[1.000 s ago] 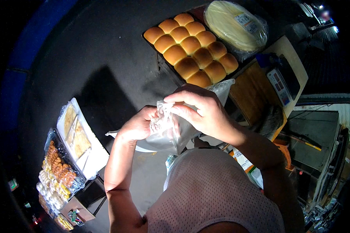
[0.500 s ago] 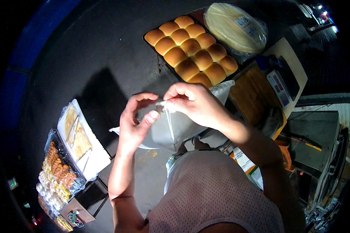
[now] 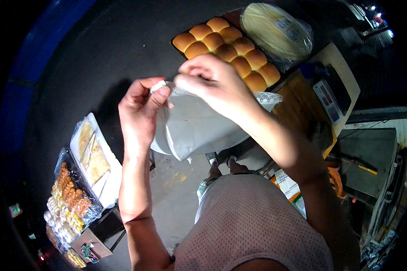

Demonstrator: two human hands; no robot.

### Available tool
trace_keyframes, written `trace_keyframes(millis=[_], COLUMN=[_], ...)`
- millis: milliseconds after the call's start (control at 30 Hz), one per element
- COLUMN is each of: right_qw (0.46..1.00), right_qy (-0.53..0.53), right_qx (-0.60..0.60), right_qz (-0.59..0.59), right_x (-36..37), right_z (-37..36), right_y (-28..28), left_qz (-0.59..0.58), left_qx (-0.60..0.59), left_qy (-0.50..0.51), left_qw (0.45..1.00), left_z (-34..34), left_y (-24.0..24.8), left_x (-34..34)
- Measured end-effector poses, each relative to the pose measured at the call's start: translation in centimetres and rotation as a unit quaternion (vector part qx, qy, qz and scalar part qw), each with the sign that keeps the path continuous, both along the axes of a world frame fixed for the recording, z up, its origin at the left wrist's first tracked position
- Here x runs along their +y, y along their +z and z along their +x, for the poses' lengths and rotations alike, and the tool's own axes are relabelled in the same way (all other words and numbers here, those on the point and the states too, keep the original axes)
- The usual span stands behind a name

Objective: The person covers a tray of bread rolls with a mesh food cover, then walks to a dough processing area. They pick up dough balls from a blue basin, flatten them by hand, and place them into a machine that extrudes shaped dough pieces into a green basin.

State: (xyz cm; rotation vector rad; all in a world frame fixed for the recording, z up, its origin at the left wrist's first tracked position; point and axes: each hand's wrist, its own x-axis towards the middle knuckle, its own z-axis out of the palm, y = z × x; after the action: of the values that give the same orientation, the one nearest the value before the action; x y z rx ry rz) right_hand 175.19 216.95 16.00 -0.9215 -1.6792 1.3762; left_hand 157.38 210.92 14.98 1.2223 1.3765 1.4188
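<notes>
L hand (image 3: 139, 106): thumb + forefinger pinched tog. on crumpled upper edge of plastic bag (image 3: 192, 124); other fingers loosely curled.
R hand (image 3: 211, 77): just R of L hand, slightly higher; blurred, fingers bent inward, thumb tip nr forefinger at bag's upper edge; firm grip or light touch, cannot tell.
Bag: pale, translucent; hangs below & btw both hands, in front of torso, lower tip pointing down over grey floor (image 3: 172, 198); contents, if any, cannot be made out.
Lace-edged cloth (image 3: 270, 97): white, patterned border, R of bag, below buns.
Buns (image 3: 226, 53): glossy golden-brown, packed in rows on dark tray, top ctr; R hand overlaps lower L part of batch in view.
Wrapped stack (image 3: 276, 31): pale, rounded, in clear film w/ label, beside buns, upper R.
Scale (image 3: 328, 100): digital, on R, nr wooden board (image 3: 294, 97).
White tray (image 3: 111, 189): far L, tilted in view, flat light-brown pcs under clear wrap.
Twisted pastries (image 3: 68, 180): orange-brown, in clear packaging, adj. to white tray; whitish & yellow packed goods (image 3: 61, 212) nr them.
Torso (image 3: 253, 217): light mesh top, lower ctr; feet visible beyond, on floor.
</notes>
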Motion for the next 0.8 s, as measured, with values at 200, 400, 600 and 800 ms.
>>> trace_keyframes(millis=[200,400,600,800], right_qw=[0.996,0.946,0.979,0.997], right_qy=[-0.045,0.161,0.162,-0.011], right_qx=[-0.068,-0.226,-0.116,0.08], right_qz=[0.044,-0.169,-0.051,-0.01], right_x=[-7.8,-12.3,-11.4,-8.8], right_z=[7.8,11.5,3.2,-1.7], right_y=[-3.1,-16.7,-14.1,-10.2], left_qz=[0.039,0.075,0.153,0.197], left_qx=[-0.024,-0.032,0.078,0.07], left_qy=[0.015,0.091,0.114,0.133], left_qw=[0.999,0.993,0.979,0.969], left_z=[-5.5,-11.0,-22.1,-24.9], left_y=[3.5,11.6,18.9,23.1], left_x=[1.7,4.0,7.1,7.7])
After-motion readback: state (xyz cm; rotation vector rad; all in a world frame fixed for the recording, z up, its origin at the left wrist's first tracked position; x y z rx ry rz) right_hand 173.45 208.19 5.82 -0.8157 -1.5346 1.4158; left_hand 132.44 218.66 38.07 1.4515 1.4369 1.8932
